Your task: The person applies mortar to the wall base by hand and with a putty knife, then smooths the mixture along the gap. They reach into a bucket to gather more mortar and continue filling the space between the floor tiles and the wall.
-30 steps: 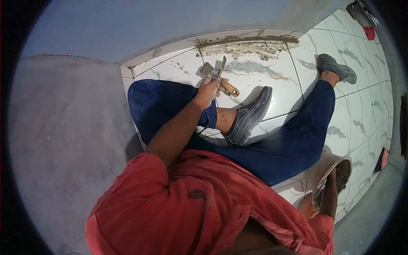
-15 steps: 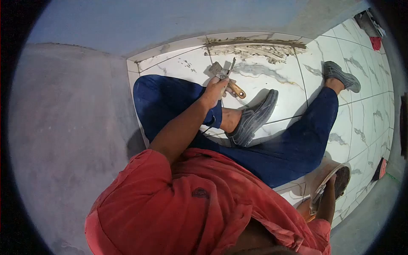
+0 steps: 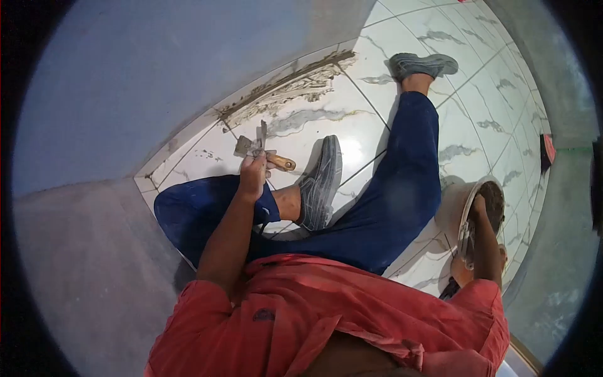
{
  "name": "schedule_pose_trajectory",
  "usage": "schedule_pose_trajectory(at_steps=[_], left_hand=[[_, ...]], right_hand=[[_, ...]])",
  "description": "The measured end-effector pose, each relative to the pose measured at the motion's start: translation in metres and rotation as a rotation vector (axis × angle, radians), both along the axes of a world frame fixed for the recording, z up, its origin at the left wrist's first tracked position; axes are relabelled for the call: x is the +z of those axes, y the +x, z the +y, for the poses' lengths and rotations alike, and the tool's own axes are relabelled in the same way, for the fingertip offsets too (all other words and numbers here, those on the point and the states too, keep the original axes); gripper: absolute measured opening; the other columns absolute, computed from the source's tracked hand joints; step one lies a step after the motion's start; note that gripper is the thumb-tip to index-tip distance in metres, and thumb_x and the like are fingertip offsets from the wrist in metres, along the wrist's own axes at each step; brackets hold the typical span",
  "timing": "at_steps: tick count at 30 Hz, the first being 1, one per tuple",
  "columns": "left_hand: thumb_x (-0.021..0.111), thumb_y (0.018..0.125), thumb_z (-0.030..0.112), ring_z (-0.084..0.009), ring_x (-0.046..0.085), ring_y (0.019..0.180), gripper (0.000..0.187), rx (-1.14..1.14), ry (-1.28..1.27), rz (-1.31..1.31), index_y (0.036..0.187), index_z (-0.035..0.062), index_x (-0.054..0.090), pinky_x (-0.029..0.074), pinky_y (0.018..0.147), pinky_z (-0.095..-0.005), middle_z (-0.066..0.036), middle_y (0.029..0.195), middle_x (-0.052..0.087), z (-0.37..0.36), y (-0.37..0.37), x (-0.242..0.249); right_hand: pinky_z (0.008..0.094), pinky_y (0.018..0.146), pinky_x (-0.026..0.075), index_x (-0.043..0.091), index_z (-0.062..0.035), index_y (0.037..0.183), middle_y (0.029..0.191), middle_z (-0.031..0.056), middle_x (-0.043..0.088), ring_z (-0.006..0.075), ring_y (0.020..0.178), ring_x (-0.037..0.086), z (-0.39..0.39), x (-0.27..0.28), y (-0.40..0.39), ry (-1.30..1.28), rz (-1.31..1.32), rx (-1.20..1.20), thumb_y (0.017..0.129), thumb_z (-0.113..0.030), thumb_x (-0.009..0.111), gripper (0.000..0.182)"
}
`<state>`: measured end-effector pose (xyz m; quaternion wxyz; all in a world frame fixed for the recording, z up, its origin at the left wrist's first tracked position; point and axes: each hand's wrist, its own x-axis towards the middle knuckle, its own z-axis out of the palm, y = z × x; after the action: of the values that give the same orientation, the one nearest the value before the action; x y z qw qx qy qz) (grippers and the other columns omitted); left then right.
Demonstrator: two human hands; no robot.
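My left hand (image 3: 254, 174) is closed around a putty knife (image 3: 282, 162) with a wooden handle. Grey-smeared metal blades (image 3: 246, 146) stick out past the fingers, one square and one narrow and upright. This hand is over the tiled floor beside my bent left leg. On the right, my right hand (image 3: 480, 205) reaches down inside a bucket (image 3: 453, 204) with a dirty rim and dark contents. Its fingers are mostly hidden there. Wet, streaky mortar (image 3: 286, 94) lies on the floor along the foot of the wall, ahead of the left hand.
White marbled tiles (image 3: 370, 113) cover the floor, meeting a blue-grey wall (image 3: 188, 81) with a tiled skirting. My shoes (image 3: 321, 182) rest on the tiles. An orange object (image 3: 461, 271) sits by the bucket, and a red and black item (image 3: 548, 151) lies near the right wall.
The view has turned, so the floor and wall appear tilted and shifted left. My left hand still grips the putty knife, and my right hand remains inside the bucket.
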<state>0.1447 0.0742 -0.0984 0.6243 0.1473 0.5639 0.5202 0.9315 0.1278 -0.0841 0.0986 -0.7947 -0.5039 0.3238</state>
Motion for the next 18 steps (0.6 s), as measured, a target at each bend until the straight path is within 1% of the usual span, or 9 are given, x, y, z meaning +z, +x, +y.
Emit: schedule_pose_trajectory(at_steps=[1, 4, 7, 9, 10, 11, 14, 15, 18], left_hand=[[0.05, 0.097, 0.023, -0.0083, 0.055, 0.067, 0.023, 0.0, 0.002, -0.003, 0.111, 0.0053, 0.056, 0.04, 0.051, -0.021, -0.006, 0.096, 0.065, 0.0, 0.0, 0.0], [0.05, 0.098, 0.023, -0.0084, 0.055, 0.067, 0.025, 0.001, 0.018, 0.013, 0.115, 0.0048, 0.053, 0.041, 0.051, -0.0211, -0.006, 0.096, 0.064, 0.0, -0.001, 0.0], [0.051, 0.097, 0.022, -0.0086, 0.055, 0.067, 0.027, -0.015, -0.007, 0.005, 0.117, 0.0042, 0.051, 0.042, 0.051, -0.0208, -0.006, 0.093, 0.062, 0.0, -0.002, 0.0], [0.049, 0.098, 0.025, -0.0078, 0.05, 0.059, 0.03, 0.016, -0.024, 0.057, 0.112, -0.0002, 0.058, 0.039, 0.048, -0.0203, -0.005, 0.082, 0.06, -0.003, 0.005, 0.008], [0.048, 0.099, 0.026, -0.0074, 0.048, 0.055, 0.033, 0.028, -0.023, 0.086, 0.109, -0.0025, 0.061, 0.038, 0.046, -0.0201, -0.005, 0.076, 0.059, 0.0, 0.007, 0.011], [0.049, 0.098, 0.026, -0.0074, 0.049, 0.057, 0.032, 0.013, -0.008, 0.104, 0.11, -0.0019, 0.06, 0.039, 0.047, -0.0202, -0.005, 0.079, 0.06, 0.002, 0.008, 0.011], [0.052, 0.097, 0.027, -0.0075, 0.052, 0.062, 0.032, -0.042, 0.022, 0.157, 0.112, -0.0002, 0.059, 0.04, 0.048, -0.0205, -0.006, 0.089, 0.063, -0.001, 0.006, 0.009], [0.052, 0.096, 0.026, -0.0081, 0.053, 0.065, 0.03, -0.057, 0.036, 0.169, 0.112, 0.0009, 0.058, 0.04, 0.049, -0.0206, -0.006, 0.091, 0.063, 0.004, 0.003, 0.005], [0.054, 0.095, 0.024, -0.0091, 0.056, 0.071, 0.026, -0.081, 0.038, 0.179, 0.111, 0.0035, 0.055, 0.04, 0.051, -0.0208, -0.005, 0.096, 0.064, -0.002, 0.008, -0.001]], right_hand=[[0.0399, 0.068, 0.052, 0.067, 0.0006, 0.098, 0.087, 0.0091, 0.066, 0.0284, 0.079, 0.064, -0.004, 0.004, 0.0, -0.039, -0.246, 0.256, 0.091, -0.02, 0.053, 0.026], [0.0389, 0.071, 0.053, 0.067, 0.0023, 0.1, 0.09, 0.011, 0.068, 0.0247, 0.082, 0.066, -0.003, -0.007, 0.0, 0.042, -0.023, 0.09, 0.087, -0.015, 0.058, 0.023], [0.0377, 0.072, 0.052, 0.067, 0.0034, 0.103, 0.092, 0.0113, 0.069, 0.0204, 0.083, 0.064, -0.003, 0.028, -0.029, -0.016, -0.41, 0.273, 0.087, -0.012, 0.058, 0.024], [0.0377, 0.073, 0.052, 0.067, 0.0032, 0.104, 0.094, 0.0107, 0.069, 0.0187, 0.083, 0.063, -0.009, 0.021, -0.031, 0.001, 0.071, 0.139, 0.088, -0.011, 0.057, 0.024], [0.0374, 0.074, 0.052, 0.067, 0.0024, 0.104, 0.095, 0.0095, 0.069, 0.0178, 0.084, 0.063, -0.003, 0.02, -0.025, -0.032, -0.004, 0.113, 0.087, -0.01, 0.057, 0.023], [0.0371, 0.075, 0.052, 0.068, 0.0017, 0.104, 0.096, 0.0083, 0.069, 0.0169, 0.084, 0.063, 0.003, 0.021, -0.021, -0.068, -0.078, 0.088, 0.087, -0.008, 0.056, 0.023], [0.0405, 0.077, 0.051, 0.068, 0.0013, 0.098, 0.094, 0.0196, 0.068, 0.0235, 0.09, 0.065, -0.002, 0.007, -0.007, -0.022, -0.065, 0.139, 0.083, -0.012, 0.061, 0.021], [0.0416, 0.077, 0.05, 0.068, 0.0012, 0.095, 0.094, 0.0234, 0.068, 0.0257, 0.092, 0.066, -0.001, 0.003, -0.004, 0.012, -0.037, 0.176, 0.082, -0.013, 0.063, 0.02], [0.0381, 0.08, 0.051, 0.068, 0.0046, 0.099, 0.094, 0.0148, 0.07, 0.0214, 0.09, 0.062, 0.003, -0.008, 0.016, -0.119, -0.454, 0.635, 0.081, -0.004, 0.062, 0.02]])
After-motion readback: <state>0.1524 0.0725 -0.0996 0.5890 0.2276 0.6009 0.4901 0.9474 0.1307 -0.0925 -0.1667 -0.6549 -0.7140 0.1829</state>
